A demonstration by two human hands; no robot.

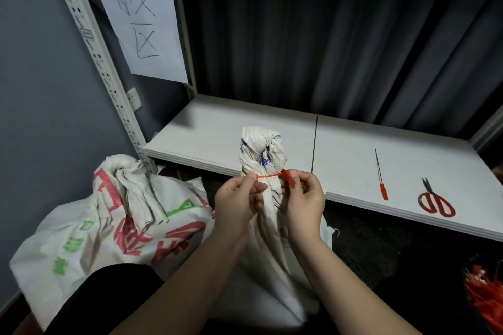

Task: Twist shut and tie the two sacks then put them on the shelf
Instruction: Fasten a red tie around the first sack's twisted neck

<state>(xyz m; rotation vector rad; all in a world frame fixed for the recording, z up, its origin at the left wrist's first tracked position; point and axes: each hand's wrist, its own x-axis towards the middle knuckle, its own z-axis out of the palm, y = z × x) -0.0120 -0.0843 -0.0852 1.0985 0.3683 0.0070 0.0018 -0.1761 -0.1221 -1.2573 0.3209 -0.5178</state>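
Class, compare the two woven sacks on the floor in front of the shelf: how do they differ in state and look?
The plain off-white woven sack has a red plastic tie round its twisted neck, pinched by the left hand and right hand; the white woven sack with red and green print has no tie visible and is untouched. The first stands upright; the printed one slumps. Both are off the white shelf.
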